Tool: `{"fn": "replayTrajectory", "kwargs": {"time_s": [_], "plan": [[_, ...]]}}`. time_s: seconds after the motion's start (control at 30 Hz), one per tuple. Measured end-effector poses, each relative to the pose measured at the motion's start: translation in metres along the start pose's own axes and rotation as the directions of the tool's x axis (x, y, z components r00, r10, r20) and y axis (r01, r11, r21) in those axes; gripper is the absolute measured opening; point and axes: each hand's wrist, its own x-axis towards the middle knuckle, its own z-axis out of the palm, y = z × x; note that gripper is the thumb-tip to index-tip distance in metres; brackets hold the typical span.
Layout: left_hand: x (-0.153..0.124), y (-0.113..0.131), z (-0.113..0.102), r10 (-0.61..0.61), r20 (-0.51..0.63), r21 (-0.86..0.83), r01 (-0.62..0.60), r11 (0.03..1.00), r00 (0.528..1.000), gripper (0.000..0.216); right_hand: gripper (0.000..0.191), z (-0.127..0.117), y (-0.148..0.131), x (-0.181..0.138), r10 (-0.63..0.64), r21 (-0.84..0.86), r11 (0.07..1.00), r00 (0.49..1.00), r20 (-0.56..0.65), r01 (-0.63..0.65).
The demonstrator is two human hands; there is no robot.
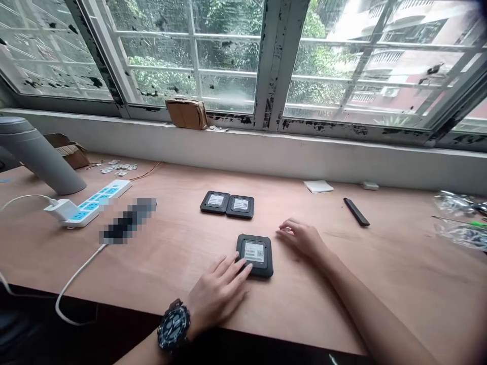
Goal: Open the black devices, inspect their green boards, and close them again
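Observation:
A small black square device [255, 254] with a white label lies on the wooden desk [380, 263] in front of me. My left hand [218, 291], with a black watch at the wrist, lies flat with fingers stretched out, fingertips touching the device's lower left corner. My right hand [300, 237] rests on the desk just right of the device, fingers loosely curled, holding nothing that I can see. Two more black devices [227, 204] of the same kind lie side by side farther back.
A white and blue power strip [97, 202] with a plugged charger and white cable lies at the left, beside a grey monitor stand [38, 154]. A black bar [356, 211], a white pad [318, 186] and plastic bags [462, 220] lie at the right. A cardboard box [187, 113] sits on the windowsill.

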Motion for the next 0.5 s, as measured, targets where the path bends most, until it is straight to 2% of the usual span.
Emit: {"fn": "replayTrajectory", "kwargs": {"time_s": [0.07,0.17,0.3,0.4,0.5], "plan": [[0.011,0.006,0.005,-0.064,-0.012,0.015,0.064,0.998,0.998,0.05,0.026,0.001,-0.004,0.001,-0.001,0.018,1.0,0.999,0.045,0.001],[0.035,0.012,0.016,-0.142,0.017,0.027,0.141,0.99,0.99,0.063,0.025,0.001,-0.007,0.001,0.022,0.046,0.999,0.997,0.068,-0.025],[0.053,0.009,0.028,-0.181,0.051,-0.008,0.182,0.983,0.982,0.064,0.022,-0.004,-0.004,-0.001,0.047,0.112,0.992,0.992,0.117,-0.06],[0.045,-0.005,0.028,-0.188,0.042,-0.008,0.189,0.982,0.981,0.065,0.022,-0.008,-0.002,-0.002,0.076,0.109,0.99,0.989,0.127,-0.09],[0.022,-0.026,0.021,-0.208,0.016,0.051,0.207,0.977,0.978,0.063,0.021,-0.01,-0.002,-0.003,0.09,0.108,0.989,0.987,0.135,-0.104]]}}
